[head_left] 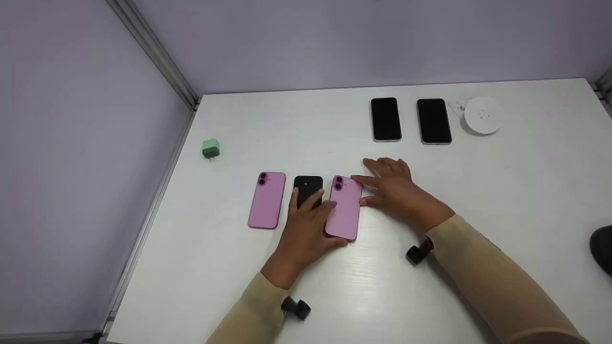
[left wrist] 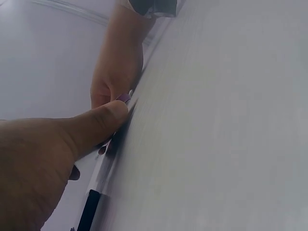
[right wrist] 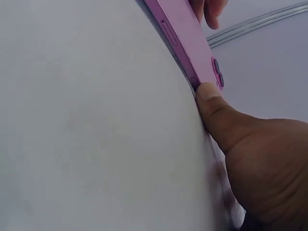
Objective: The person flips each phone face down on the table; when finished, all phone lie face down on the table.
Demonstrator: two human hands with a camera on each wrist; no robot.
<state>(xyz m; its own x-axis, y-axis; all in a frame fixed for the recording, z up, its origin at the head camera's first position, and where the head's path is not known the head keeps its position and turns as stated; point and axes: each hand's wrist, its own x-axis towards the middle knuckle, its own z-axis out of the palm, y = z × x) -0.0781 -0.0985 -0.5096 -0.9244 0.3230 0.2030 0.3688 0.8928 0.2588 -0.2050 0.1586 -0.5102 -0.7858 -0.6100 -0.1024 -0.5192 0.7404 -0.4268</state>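
A pink phone (head_left: 345, 215) lies back up between both hands, its two camera lenses at the far left corner. My left hand (head_left: 302, 236) has its thumb at the near edge and a finger at the left edge of this phone. Other left fingers reach over a black phone (head_left: 309, 183), whose near part the hand hides. With fingers spread, my right hand (head_left: 394, 191) touches the pink phone's far right corner and right edge. The right wrist view shows the right thumb (right wrist: 209, 94) against the phone's side. A second pink phone (head_left: 267, 200) lies left of the black one.
Two phones with dark screens, one left (head_left: 386, 119) and one right (head_left: 434, 121), lie toward the back. Beside them is a round white disc (head_left: 484, 115) with a thin cable. A green plug adapter (head_left: 211, 148) stands at the left. A black object (head_left: 603, 248) shows at the right edge.
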